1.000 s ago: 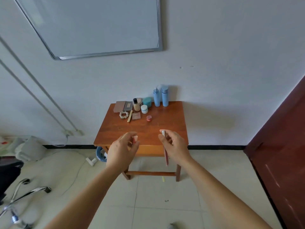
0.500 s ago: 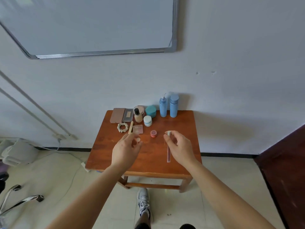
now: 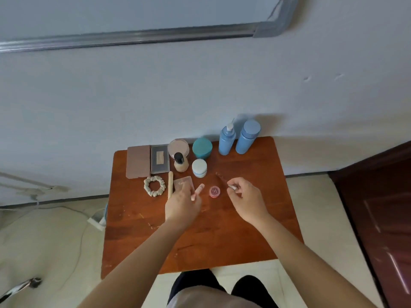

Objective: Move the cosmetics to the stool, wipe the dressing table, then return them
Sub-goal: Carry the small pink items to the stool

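Head view. Both hands are over the far half of the dressing table (image 3: 222, 241), and each holds one item.

Left hand (image 3: 181, 204): fingers curled, pinching the near end of a pink tube (image 3: 198, 192). The tube's long axis runs away from the hand and slightly right. Its free end points into the gap between the square compact (image 3: 183, 183), just beyond the knuckles, and the small red pot (image 3: 214, 191).

Right hand (image 3: 248, 197): fingertips pinch the silver end of a slim dark-red stick (image 3: 221, 177). Its axis runs from the fingertips away and to the left, with the far tip near the white jar (image 3: 199, 167). Cannot tell whether the tip touches the wood.

The red pot sits between the two hands, just beside the right fingertips. The other cosmetics stand in a cluster beyond both hands:
- scrunchie (image 3: 154, 185) and wooden stick (image 3: 170, 184), beyond and left of the left hand
- two blue bottles (image 3: 226, 141), furthest off, beyond the right hand

Judgement: with most items on the table and no stool in sight, this reads as the return phase. The open wood for setting down lies beyond the right hand, toward the bottles. The left tube has only the narrow gap ahead of it. The two held axes converge toward the white jar, so laying both down at once risks knocking it or the pot.
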`<act>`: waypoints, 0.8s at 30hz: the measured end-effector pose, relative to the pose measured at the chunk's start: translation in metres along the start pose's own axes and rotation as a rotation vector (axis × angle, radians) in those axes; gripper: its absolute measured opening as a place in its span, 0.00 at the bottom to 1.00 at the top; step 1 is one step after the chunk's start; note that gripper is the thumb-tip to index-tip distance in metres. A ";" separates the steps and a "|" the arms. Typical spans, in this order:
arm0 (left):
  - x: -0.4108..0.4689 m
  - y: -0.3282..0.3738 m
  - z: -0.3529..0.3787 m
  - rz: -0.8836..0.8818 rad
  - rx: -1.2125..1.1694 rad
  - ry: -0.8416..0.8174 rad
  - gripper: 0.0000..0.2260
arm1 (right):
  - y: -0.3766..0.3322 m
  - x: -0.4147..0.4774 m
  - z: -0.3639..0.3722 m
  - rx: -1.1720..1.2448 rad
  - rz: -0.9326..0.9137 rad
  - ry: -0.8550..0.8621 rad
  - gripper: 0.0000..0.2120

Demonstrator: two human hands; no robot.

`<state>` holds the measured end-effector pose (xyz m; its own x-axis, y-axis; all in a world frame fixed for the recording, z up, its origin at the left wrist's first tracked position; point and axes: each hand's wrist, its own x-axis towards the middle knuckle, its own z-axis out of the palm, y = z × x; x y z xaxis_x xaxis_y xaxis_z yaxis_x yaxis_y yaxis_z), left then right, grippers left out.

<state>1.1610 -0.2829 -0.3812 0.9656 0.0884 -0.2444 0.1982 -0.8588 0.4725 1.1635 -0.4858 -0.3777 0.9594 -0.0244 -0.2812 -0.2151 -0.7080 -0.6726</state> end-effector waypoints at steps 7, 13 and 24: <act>0.029 -0.011 0.029 0.012 0.126 -0.238 0.06 | 0.016 0.013 0.029 -0.158 0.124 -0.171 0.14; 0.037 -0.011 0.024 0.050 0.161 -0.238 0.10 | 0.016 0.018 0.032 -0.182 0.153 -0.185 0.16; -0.006 0.022 -0.047 0.206 0.317 0.072 0.22 | 0.001 -0.028 -0.049 -0.104 -0.029 0.100 0.20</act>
<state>1.1678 -0.2783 -0.3296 0.9914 -0.0770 -0.1057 -0.0525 -0.9746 0.2175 1.1449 -0.5201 -0.3371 0.9794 -0.0696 -0.1893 -0.1719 -0.7786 -0.6035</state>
